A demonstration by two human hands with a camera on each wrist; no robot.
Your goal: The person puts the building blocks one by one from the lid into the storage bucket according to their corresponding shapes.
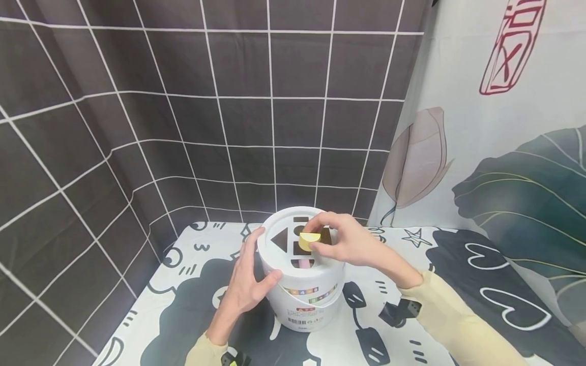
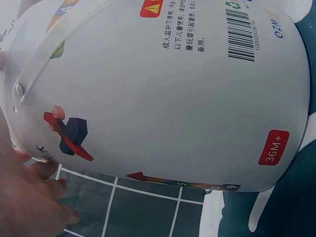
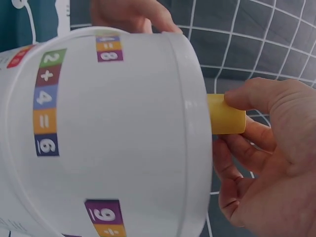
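White bucket (image 1: 302, 284) standing upright on the desk (image 1: 458, 284), near the desk's back edge and close to the tiled wall (image 1: 229, 127). Its lid (image 1: 279, 229) carries shaped cut-outs: a triangle at left, a slot at the back, and a hole at the front in which something pink shows.

Left hand (image 1: 247, 279): fingers straight and spread against the bucket's left wall, thumb lying on the near side, fingertips reaching the lid's rim. In the left wrist view the fingers (image 2: 34, 197) lie blurred beside the bucket's base.

Right hand (image 1: 348, 239): comes in over the lid from the right, thumb and fingers pinching a yellow block (image 1: 309, 241). The block sits on the lid near its centre, partly over a dark cut-out. In the right wrist view the block (image 3: 226, 114) meets the lid's face end-on, with most of its length standing proud of the surface; whether its tip is inside the hole cannot be told.

Open desk surface lies to the right of the bucket and in front of it; on the left the desk's edge runs close along the wall. A leaf-print curtain (image 1: 503, 152) closes the right side.
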